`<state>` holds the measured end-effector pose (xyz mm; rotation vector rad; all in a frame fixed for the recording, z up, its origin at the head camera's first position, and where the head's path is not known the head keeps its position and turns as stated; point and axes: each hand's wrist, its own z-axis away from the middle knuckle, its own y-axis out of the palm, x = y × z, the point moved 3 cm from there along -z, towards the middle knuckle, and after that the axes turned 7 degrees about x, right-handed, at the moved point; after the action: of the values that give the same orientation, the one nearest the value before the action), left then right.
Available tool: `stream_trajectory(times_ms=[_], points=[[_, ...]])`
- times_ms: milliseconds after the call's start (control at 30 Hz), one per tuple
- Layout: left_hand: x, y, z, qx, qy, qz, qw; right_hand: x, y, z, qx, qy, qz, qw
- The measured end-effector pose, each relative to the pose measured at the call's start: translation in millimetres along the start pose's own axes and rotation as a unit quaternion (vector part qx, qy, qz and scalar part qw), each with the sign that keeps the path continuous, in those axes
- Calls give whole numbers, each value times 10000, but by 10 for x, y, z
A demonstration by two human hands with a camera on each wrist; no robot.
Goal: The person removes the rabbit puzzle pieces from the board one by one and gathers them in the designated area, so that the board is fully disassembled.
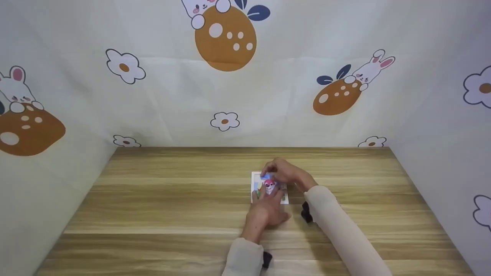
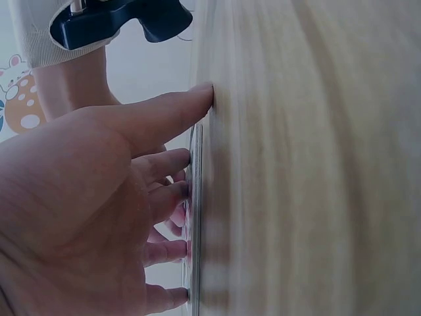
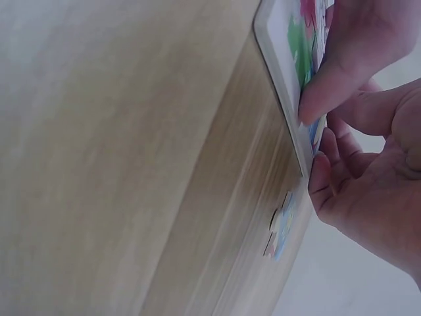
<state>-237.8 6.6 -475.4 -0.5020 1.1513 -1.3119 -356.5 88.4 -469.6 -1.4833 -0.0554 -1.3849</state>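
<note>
Head view: I see the picture board [image 1: 270,186] under the splayed left hand [image 1: 266,210], near-left of the right hand [image 1: 284,171], whose hold I can't tell.

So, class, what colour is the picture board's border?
The picture board's border is white, seen best in the right wrist view.
</note>
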Motion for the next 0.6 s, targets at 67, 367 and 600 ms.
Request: stream_trajectory(times_ms=[67, 367, 600], points=[[-2, 3, -2, -1, -2, -29, 10000, -2, -8, 7, 22, -47, -46, 10000], [-13, 5, 5, 56, -24, 78, 10000, -12, -29, 38, -108, 125, -93, 9998], [5, 1, 12, -63, -34, 63, 10000, 5, -76, 69, -311, -127, -6, 9994]])
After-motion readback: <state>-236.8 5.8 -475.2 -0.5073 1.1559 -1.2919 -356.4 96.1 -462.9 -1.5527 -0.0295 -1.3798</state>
